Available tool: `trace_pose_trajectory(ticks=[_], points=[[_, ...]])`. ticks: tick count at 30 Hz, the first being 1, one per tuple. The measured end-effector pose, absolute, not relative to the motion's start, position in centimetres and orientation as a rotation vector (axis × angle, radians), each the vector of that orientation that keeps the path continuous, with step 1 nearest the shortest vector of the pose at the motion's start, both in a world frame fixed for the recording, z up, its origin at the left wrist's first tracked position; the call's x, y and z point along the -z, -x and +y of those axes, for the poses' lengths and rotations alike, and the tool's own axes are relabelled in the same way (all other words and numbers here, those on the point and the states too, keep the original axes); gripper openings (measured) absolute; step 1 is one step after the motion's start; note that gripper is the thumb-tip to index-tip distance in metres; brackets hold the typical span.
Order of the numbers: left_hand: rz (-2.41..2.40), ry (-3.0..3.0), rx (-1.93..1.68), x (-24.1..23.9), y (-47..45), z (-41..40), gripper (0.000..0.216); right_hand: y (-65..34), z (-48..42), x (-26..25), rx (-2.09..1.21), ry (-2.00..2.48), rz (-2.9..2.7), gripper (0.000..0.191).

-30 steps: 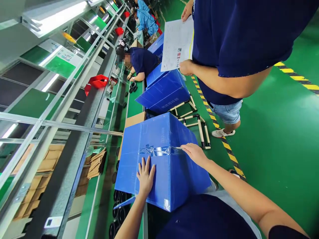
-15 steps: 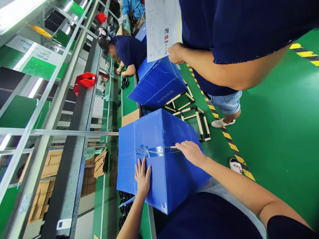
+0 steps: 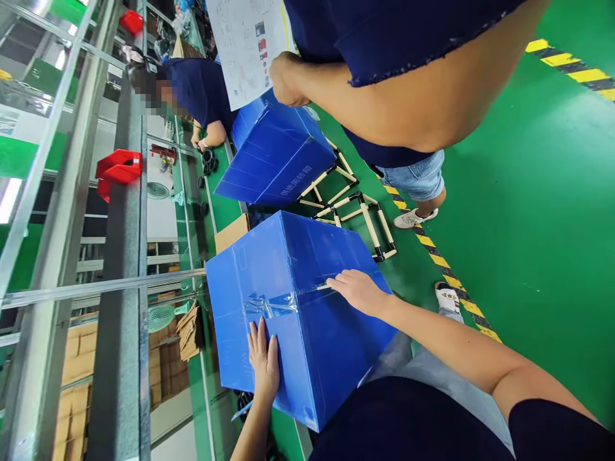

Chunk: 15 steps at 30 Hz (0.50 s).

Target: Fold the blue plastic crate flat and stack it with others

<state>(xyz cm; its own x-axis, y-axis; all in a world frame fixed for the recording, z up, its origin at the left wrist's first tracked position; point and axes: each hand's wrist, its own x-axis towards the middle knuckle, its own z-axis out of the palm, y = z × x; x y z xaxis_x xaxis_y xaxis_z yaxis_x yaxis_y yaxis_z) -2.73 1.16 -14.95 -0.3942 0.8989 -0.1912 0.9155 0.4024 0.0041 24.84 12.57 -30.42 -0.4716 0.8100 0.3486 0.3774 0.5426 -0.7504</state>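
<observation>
A large blue corrugated plastic box (image 3: 283,269) rests against my lap at the edge of the green work line. A strip of clear tape (image 3: 271,303) runs across its seam and over the corner. My left hand (image 3: 263,360) lies flat on the box's near face, fingers together, just below the tape. My right hand (image 3: 356,291) presses on the seam at the box's right side, with the fingertips on the end of the tape.
A person in a dark blue shirt (image 3: 384,57) stands close on the right holding a printed sheet (image 3: 247,45). Another blue box (image 3: 273,157) sits beyond mine, with a pipe-frame rack (image 3: 358,211) on the green floor. A seated co-worker (image 3: 192,89) works farther along. Red bins (image 3: 118,169) hang on the left rail.
The view swung left and down. My left hand slid a little lower on the box face; my right hand stays on the taped seam. The standing person came nearer.
</observation>
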Motion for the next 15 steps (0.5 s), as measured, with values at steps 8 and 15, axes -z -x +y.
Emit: trace_pose_trajectory(ticks=[8, 15], points=[[2.471, -1.637, 0.107, 14.9, 2.7, 0.8, 0.065, -24.6, 12.6, 34.4, -0.821, 0.822, -2.094, 0.036], [2.499, -1.572, 0.057, 14.9, 2.4, 0.6, 0.068, -24.6, 12.4, 39.4, -0.841, 0.836, -2.11, 0.035]])
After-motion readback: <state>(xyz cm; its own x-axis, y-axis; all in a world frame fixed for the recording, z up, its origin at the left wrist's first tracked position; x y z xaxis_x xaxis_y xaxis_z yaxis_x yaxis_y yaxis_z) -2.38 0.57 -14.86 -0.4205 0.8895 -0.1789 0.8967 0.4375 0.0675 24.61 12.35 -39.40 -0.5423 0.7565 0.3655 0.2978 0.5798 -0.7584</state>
